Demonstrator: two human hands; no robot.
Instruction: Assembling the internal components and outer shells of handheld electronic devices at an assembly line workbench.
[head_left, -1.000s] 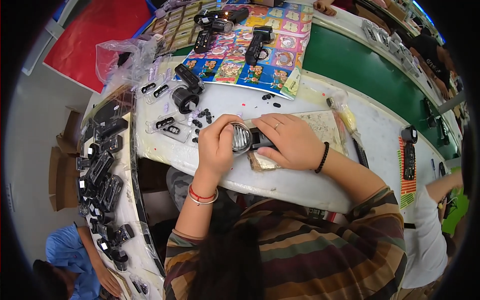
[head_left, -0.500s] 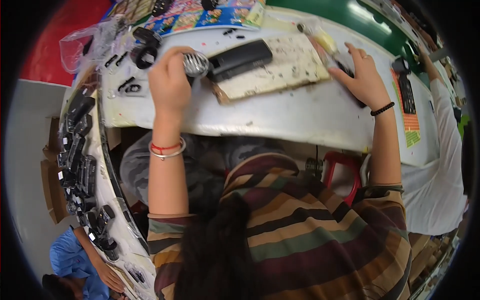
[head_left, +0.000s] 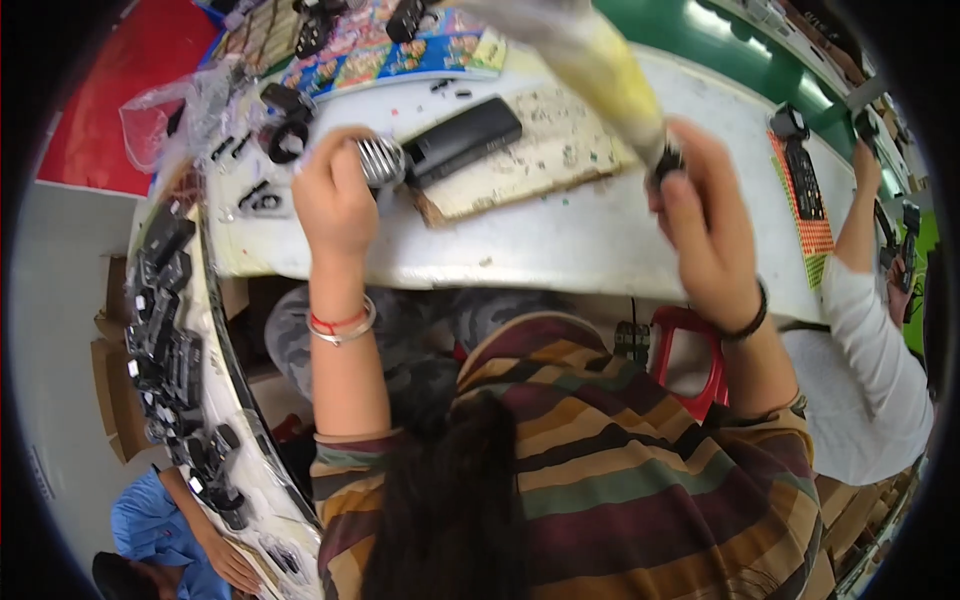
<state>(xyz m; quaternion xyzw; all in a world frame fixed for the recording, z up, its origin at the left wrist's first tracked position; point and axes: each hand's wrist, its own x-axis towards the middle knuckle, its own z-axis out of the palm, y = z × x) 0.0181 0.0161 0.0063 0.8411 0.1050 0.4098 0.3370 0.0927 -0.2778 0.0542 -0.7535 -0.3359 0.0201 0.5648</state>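
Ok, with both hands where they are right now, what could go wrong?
The wrapped yellow tool in the right hand shows blurred; swung leftward, it might hit the left hand, which grips the ribbed metal end of the black device. That end sticks out past the board, so the device could tip or slide if bumped. The small black pieces beyond the board might get knocked away.

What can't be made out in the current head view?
All head view:
Yellow-wrapped tool in the right hand: motion blur hides its exact kind and far end.
Silver ribbed head: left side covered by the left hand.
Black devices on the colourful printed sheet: cut off by the top edge.
Small black pieces: too small to identify.
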